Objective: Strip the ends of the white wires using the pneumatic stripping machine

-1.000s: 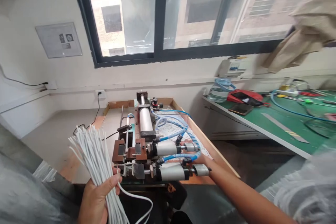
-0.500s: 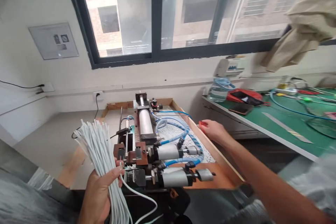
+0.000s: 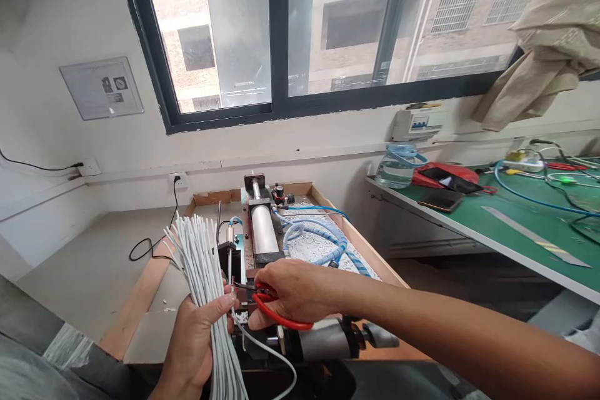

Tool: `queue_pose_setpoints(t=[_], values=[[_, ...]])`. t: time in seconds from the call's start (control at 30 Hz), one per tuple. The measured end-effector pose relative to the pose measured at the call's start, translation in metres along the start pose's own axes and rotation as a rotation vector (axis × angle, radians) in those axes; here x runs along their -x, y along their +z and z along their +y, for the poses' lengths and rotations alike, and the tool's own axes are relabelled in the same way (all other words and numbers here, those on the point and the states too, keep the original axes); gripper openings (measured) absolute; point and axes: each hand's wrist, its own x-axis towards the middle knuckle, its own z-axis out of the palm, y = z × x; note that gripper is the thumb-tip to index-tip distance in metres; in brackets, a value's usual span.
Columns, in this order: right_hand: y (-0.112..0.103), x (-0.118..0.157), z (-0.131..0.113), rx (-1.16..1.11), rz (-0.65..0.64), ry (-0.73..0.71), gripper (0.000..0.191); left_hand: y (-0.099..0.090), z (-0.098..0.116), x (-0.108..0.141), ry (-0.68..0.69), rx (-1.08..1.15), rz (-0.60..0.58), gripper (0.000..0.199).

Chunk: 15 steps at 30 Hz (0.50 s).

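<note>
A thick bundle of white cables fans out at its top end, and my left hand is closed around it. One white cable leaves the bundle and loops to the lower right, its end by my left thumb. My right hand grips red-handled scissors. Their dark blades point left, close to the end of that single cable; whether they touch it I cannot tell. Behind both hands stands a pneumatic machine with a silver cylinder; my right hand and forearm hide part of it.
A wooden-edged tray surrounds the machine, with blue air hoses and white scraps inside. At right, a green-topped table carries a water jug, a phone, a red pouch, a steel ruler and cables. A window is ahead.
My right hand has come left and nearer from the tray's right edge, bringing the red-handled scissors to the cable end at my left hand. My left hand still holds the bundle.
</note>
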Motion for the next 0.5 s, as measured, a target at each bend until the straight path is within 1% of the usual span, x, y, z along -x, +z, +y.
queue_pose_setpoints(t=[0.17, 0.33, 0.43, 0.5], values=[[0.001, -0.006, 0.000, -0.065, -0.010, 0.047, 0.049, -0.001, -0.001, -0.004, 0.007, -0.020, -0.040, 0.023], [0.004, -0.010, 0.001, -0.079, 0.001, 0.074, 0.036, -0.005, -0.004, -0.009, -0.013, -0.013, -0.067, 0.023], [0.010, -0.013, 0.004, -0.102, 0.035, 0.063, 0.028, -0.006, -0.005, -0.011, -0.017, -0.021, -0.050, 0.024], [0.012, -0.015, 0.006, -0.155, 0.059, 0.061, 0.027, -0.005, -0.004, -0.011, -0.023, -0.028, -0.034, 0.024]])
